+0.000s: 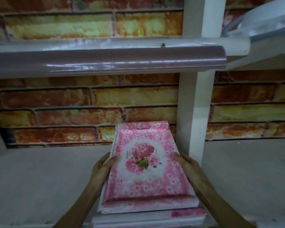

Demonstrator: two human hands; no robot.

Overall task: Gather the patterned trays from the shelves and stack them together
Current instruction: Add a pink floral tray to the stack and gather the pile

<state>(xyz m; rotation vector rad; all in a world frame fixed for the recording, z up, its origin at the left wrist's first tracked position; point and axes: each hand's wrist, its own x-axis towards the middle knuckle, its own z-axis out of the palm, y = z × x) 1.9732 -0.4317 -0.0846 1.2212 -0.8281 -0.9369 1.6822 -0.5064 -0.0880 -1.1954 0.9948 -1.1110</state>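
A stack of pink floral trays lies on the grey lower shelf, long side pointing away from me. The top tray shows a bunch of pink flowers in a white oval and has a handle slot at its far end. My left hand grips the stack's left edge, thumb on top. My right hand grips the right edge in the same way. More pink and white trays lie under the stack near the shelf's front edge, partly hidden.
A white upright post stands just right of the stack. The upper shelf has a glossy mauve front lip. A pale blue round plastic item sits on the upper right shelf. Brick-pattern wallpaper covers the back.
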